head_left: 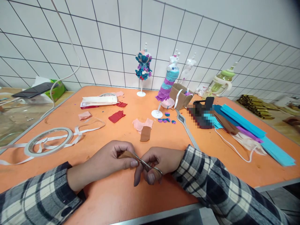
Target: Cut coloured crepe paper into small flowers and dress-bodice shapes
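Note:
My left hand (110, 159) is closed on a small brown paper piece (126, 154), pinching it between thumb and fingers just above the orange table (98, 193). My right hand (158, 164) is closed round small metal scissors (146, 165), whose blades touch the brown paper's edge. Both hands rest close together near the table's front edge. Both sleeves are plaid.
A roll of white tape (48, 140) with loose strips lies at the left. Red, pink and brown paper scraps (142, 126) lie mid-table. Two decorated stands (143, 67) (167, 86) rise at the back, next to a cardboard box (181, 95). Blue crepe sheets (248, 125) lie right.

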Action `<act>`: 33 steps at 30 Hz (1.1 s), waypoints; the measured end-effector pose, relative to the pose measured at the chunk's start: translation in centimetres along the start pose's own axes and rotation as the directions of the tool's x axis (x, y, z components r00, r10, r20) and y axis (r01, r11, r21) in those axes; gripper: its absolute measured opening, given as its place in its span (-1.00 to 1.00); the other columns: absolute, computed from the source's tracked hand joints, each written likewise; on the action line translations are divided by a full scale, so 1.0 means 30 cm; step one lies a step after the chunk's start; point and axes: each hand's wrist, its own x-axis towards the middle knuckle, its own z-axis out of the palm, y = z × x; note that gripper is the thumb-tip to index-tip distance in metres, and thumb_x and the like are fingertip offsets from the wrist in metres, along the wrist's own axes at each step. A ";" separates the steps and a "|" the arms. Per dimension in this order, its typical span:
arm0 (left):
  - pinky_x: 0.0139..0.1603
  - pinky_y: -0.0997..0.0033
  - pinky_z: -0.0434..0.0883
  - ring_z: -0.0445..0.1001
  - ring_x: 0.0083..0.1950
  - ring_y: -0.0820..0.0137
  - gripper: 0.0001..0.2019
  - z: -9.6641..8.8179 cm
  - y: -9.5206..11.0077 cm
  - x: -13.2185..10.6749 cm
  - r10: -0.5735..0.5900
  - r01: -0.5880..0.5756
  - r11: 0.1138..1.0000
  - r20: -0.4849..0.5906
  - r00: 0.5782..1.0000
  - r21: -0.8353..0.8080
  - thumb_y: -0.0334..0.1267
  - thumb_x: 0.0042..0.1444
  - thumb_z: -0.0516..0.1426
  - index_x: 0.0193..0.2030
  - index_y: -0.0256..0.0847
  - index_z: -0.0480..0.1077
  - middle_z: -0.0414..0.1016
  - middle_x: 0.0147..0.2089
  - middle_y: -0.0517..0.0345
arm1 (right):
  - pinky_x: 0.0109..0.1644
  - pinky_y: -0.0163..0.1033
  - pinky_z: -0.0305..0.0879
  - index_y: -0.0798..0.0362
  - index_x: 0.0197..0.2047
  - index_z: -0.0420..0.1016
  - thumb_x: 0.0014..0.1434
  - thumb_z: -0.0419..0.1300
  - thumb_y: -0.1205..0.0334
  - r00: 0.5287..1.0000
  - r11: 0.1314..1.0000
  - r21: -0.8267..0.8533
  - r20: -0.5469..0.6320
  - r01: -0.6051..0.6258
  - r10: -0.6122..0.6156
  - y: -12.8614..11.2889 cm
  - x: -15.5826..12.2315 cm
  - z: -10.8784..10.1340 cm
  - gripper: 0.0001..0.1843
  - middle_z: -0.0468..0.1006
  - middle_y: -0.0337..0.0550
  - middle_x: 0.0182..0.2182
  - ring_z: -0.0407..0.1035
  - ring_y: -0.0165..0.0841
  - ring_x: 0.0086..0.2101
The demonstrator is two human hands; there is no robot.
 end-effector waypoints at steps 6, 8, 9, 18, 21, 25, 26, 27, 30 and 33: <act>-0.43 0.57 0.26 0.30 -0.47 0.51 -0.79 0.002 -0.008 -0.007 -0.015 0.015 1.000 0.006 1.000 -0.003 -0.19 -0.04 0.30 -0.52 -0.23 0.41 0.41 -0.53 0.30 | -0.46 -0.48 0.30 0.21 -0.12 0.58 -0.03 0.38 -0.21 1.000 1.000 -0.014 -0.025 0.005 -0.006 0.010 0.000 -0.002 -0.36 0.44 -0.26 -0.44 0.30 -0.54 -0.48; -0.42 0.56 0.27 0.31 -0.46 0.50 -0.78 0.001 -0.017 -0.010 -0.030 0.030 1.000 0.023 0.999 -0.006 -0.18 -0.03 0.30 -0.51 -0.23 0.41 0.41 -0.52 0.30 | -0.46 -0.48 0.30 0.20 -0.10 0.58 -0.01 0.37 -0.21 1.000 1.000 -0.016 -0.015 0.005 -0.005 0.009 0.000 -0.002 -0.36 0.44 -0.27 -0.44 0.29 -0.54 -0.48; -0.42 0.56 0.27 0.31 -0.46 0.50 -0.78 0.000 -0.021 -0.010 -0.045 0.045 0.999 0.037 0.998 -0.010 -0.17 -0.03 0.30 -0.50 -0.23 0.41 0.41 -0.52 0.30 | -0.46 -0.49 0.30 0.19 -0.09 0.58 0.00 0.37 -0.20 1.000 1.000 -0.020 -0.006 0.007 -0.007 0.008 -0.001 -0.001 -0.37 0.44 -0.27 -0.43 0.29 -0.55 -0.47; -0.46 0.56 0.23 0.26 -0.49 0.51 -0.74 0.006 -0.012 -0.006 -0.108 0.108 0.994 0.065 0.992 -0.002 -0.14 -0.06 0.30 -0.52 -0.23 0.36 0.37 -0.55 0.31 | -0.47 -0.50 0.30 0.18 -0.12 0.58 -0.01 0.37 -0.21 1.000 0.999 -0.034 -0.006 -0.025 0.025 0.005 -0.003 0.003 -0.38 0.44 -0.28 -0.45 0.30 -0.54 -0.46; -0.45 0.55 0.25 0.28 -0.48 0.50 -0.74 0.007 -0.017 -0.005 -0.126 0.128 0.992 0.091 0.988 -0.015 -0.13 -0.06 0.31 -0.51 -0.22 0.35 0.39 -0.53 0.31 | -0.46 -0.50 0.31 0.17 -0.10 0.58 0.01 0.36 -0.20 1.000 0.999 -0.040 0.001 -0.022 0.022 0.005 -0.003 0.005 -0.40 0.45 -0.27 -0.42 0.33 -0.53 -0.43; -0.49 0.57 0.21 0.22 -0.51 0.52 -0.73 0.006 -0.023 -0.003 -0.110 0.111 0.994 0.081 0.991 -0.002 -0.12 -0.05 0.31 -0.51 -0.22 0.36 0.35 -0.55 0.33 | -0.50 -0.51 0.27 0.19 -0.19 0.59 -0.04 0.41 -0.17 0.996 0.997 -0.038 -0.058 -0.065 0.062 0.001 0.001 0.010 -0.42 0.48 -0.26 -0.44 0.30 -0.57 -0.51; -0.49 0.57 0.20 0.21 -0.51 0.52 -0.73 0.006 -0.024 -0.003 -0.109 0.109 0.994 0.078 0.991 0.002 -0.12 -0.05 0.31 -0.51 -0.22 0.36 0.34 -0.56 0.33 | -0.51 -0.50 0.26 0.20 -0.20 0.59 -0.07 0.41 -0.20 0.995 0.996 -0.040 -0.068 -0.073 0.071 -0.001 0.002 0.011 -0.40 0.47 -0.26 -0.46 0.29 -0.57 -0.52; -0.49 0.57 0.21 0.22 -0.51 0.52 -0.72 0.005 -0.025 -0.004 -0.110 0.110 0.994 0.082 0.991 0.005 -0.12 -0.04 0.31 -0.51 -0.23 0.35 0.34 -0.56 0.33 | -0.52 -0.48 0.27 0.21 -0.20 0.58 -0.08 0.40 -0.23 0.995 0.996 -0.042 -0.069 -0.074 0.071 -0.003 0.002 0.011 -0.37 0.46 -0.26 -0.47 0.31 -0.55 -0.52; -0.46 0.55 0.25 0.27 -0.49 0.50 -0.72 0.004 -0.027 -0.005 -0.104 0.102 0.994 0.110 0.988 0.029 -0.11 -0.04 0.30 -0.51 -0.23 0.35 0.38 -0.54 0.30 | -0.48 -0.46 0.31 0.21 -0.14 0.58 -0.07 0.35 -0.30 0.998 0.998 -0.042 -0.026 -0.051 0.050 -0.002 0.000 0.007 -0.30 0.45 -0.24 -0.45 0.38 -0.49 -0.45; -0.46 0.55 0.25 0.29 -0.48 0.49 -0.72 0.004 -0.030 -0.007 -0.106 0.102 0.994 0.119 0.987 0.042 -0.11 -0.03 0.30 -0.50 -0.23 0.36 0.40 -0.53 0.29 | -0.47 -0.47 0.30 0.19 -0.14 0.59 -0.05 0.36 -0.27 0.998 0.997 -0.048 -0.025 -0.061 0.060 0.008 0.003 0.005 -0.33 0.48 -0.23 -0.42 0.38 -0.51 -0.45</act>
